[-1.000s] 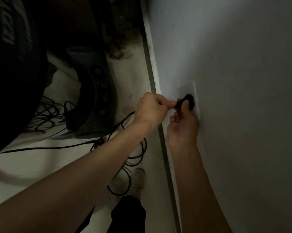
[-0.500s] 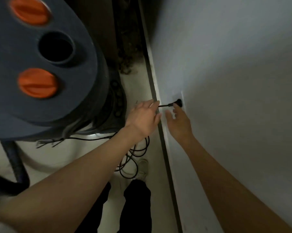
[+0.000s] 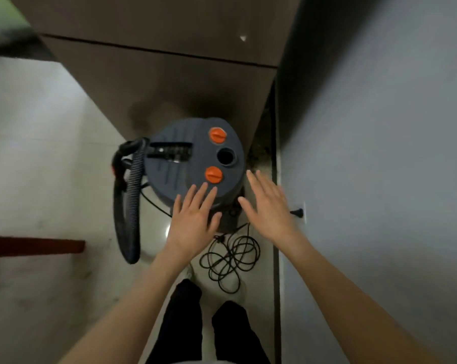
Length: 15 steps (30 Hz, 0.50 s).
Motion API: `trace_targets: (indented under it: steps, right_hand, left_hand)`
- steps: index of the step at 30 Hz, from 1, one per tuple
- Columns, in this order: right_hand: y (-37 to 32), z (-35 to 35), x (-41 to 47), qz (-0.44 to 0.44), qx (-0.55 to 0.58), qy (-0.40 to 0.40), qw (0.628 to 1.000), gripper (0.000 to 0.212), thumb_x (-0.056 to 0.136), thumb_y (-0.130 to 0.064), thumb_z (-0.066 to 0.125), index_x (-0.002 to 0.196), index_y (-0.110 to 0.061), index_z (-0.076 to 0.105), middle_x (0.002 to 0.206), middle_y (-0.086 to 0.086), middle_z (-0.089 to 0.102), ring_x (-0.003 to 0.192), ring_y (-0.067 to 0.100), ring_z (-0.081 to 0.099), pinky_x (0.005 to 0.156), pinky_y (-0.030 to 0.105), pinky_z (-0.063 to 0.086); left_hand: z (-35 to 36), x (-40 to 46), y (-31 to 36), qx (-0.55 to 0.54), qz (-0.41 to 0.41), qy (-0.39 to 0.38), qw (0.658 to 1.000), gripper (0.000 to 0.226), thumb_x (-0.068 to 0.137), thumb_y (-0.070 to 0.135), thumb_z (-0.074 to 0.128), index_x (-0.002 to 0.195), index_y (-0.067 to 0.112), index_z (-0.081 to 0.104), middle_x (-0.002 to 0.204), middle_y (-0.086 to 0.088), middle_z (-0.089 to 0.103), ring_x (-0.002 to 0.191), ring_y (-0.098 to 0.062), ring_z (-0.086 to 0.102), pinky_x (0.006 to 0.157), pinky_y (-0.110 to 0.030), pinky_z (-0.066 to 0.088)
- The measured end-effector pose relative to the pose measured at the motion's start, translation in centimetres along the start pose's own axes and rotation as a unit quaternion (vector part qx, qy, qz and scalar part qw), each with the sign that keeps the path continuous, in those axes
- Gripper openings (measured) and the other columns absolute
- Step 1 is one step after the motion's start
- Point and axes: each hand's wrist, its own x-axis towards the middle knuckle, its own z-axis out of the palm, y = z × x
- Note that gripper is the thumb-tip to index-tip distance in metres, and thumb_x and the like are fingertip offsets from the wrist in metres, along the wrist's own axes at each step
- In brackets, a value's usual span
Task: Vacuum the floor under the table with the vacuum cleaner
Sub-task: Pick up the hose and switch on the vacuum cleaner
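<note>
**Inspector:** Where is the vacuum cleaner (image 3: 196, 158) standing?

**Assistant:** It is sitting on the floor (image 3: 51, 153) at the centre of the view, its far side tucked against the brown counter (image 3: 169, 82) at twelve o'clock. Its ribbed hose (image 3: 128, 206) is hanging down the side at nine o'clock and is looping onto the tiles.

**Inspector:** Power?

**Assistant:** A black plug (image 3: 297, 212) is sitting in the wall socket at three o'clock from the machine. The cord (image 3: 230, 256) is lying in loose coils on the floor at six o'clock, just ahead of the person's feet. I judge the plugging-in step to be done.

**Inspector:** And the hands?

**Assistant:** The left hand (image 3: 196, 216) is spread flat, fingers straight, hovering over or touching the near rim of the lid just below the nearer orange knob (image 3: 213, 174); I cannot tell whether there is contact. The right hand (image 3: 267, 206) is likewise spread, holding nothing, hanging between the machine and the wall (image 3: 380, 153).

**Inspector:** What is outstanding?

**Assistant:** In my judgement, nearly everything that matters. Nobody is holding the hose, no nozzle is pointing under the counter, and I cannot tell from the picture whether the machine is switched on. Switching on, taking up the hose and working the floor beneath are all remaining. The coiled cord near the feet is posing a tripping risk.
</note>
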Motion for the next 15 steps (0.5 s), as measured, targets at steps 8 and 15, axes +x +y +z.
trace_targets:
  steps: [8,15]
  right_hand:
    - [-7.1,-0.4,2.3,-0.051,-0.016,-0.051,0.997,0.062,0.100,-0.043,0.036,0.153,-0.026,0.008,0.161,0.001,0.009,0.148,0.019,0.004,0.120,0.044,0.006]
    - [-12.3,3.9,10.9,-0.046,-0.077,-0.116,0.989,0.059,0.103,-0.041,0.030,0.154,-0.023,0.007,0.161,0.004,0.006,0.148,0.023,0.002,0.119,0.044,0.005]
  left_hand:
    - [-3.3,-3.6,-6.5,-0.061,-0.112,0.009,0.992,0.059,0.098,0.046,0.028,0.151,0.024,0.011,0.159,0.000,0.008,0.146,-0.019,0.002,0.117,-0.038,0.006]
    - [-3.0,0.9,-15.8,-0.164,-0.165,-0.020,0.972,0.057,0.098,0.034,0.042,0.149,0.017,0.023,0.155,-0.005,0.023,0.143,-0.020,0.019,0.117,-0.033,0.018]
